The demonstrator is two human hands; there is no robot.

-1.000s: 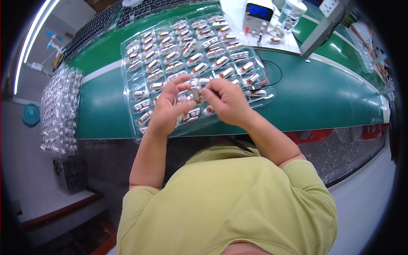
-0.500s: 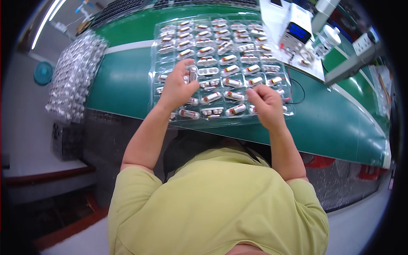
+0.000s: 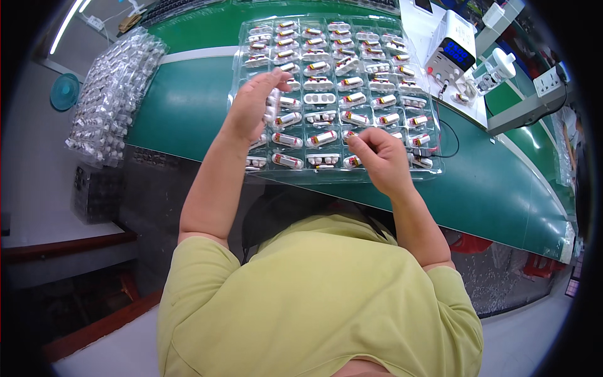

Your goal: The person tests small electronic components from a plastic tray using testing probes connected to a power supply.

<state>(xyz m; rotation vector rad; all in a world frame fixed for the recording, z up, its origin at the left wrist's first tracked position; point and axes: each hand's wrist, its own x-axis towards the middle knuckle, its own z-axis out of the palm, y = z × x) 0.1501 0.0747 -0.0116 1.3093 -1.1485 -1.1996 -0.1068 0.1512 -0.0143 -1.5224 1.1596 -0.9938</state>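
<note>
A clear plastic tray [image 3: 352, 174] with rows of compartments lies on the green table. It holds many small white capsule-shaped parts [image 3: 322, 139], several with a silver cell and red-yellow ends. Over the tray's left side, my left hand [image 3: 248, 108] is closed around one white lobed part [image 3: 272, 105], whose far side the fingers hide. My right hand [image 3: 383, 160] hovers over the near right compartments with thumb and forefinger pinched together. Whatever sits between those fingertips is too small to make out.
A power supply with a blue display [image 3: 453, 47] stands on a white board at the back right. A thin black cable [image 3: 457, 141] loops beside the tray. Stacked filled trays [image 3: 116, 100] stand at the left. A grey arm with a socket [image 3: 534, 103] crosses the right side.
My left hand has turned, tilting the white part that showed its silver face before. My right hand has shifted left over the tray, still pinched. The whole view has moved slightly.
</note>
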